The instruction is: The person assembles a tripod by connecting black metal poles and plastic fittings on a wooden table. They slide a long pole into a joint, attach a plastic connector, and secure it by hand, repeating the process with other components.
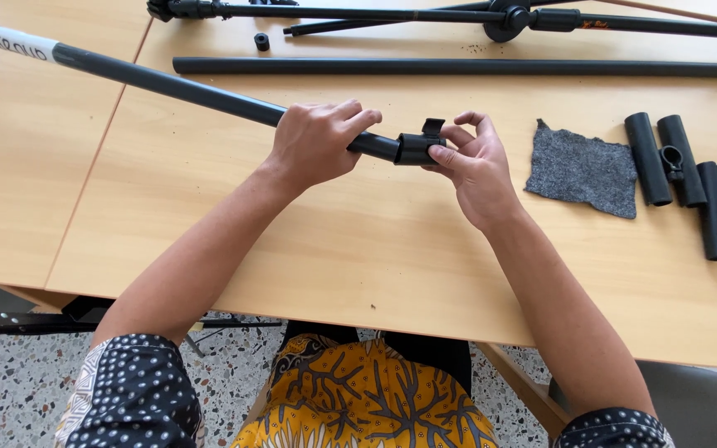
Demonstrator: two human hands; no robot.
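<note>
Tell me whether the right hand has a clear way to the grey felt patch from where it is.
Probably yes: the right hand is at the clamp on the black tube, and only bare table lies between it and the grey felt patch.

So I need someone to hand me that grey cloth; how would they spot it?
On the wooden table, look just beyond the right hand. The grey felt cloth lies flat between that hand and the black tubes; it is the only soft, ragged-edged thing there.

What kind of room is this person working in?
Probably a classroom or workroom, not a factory: pale wooden tables pushed together, a speckled stone floor, and black tubes with clamps laid out. Both hands hold one black tube.
</note>
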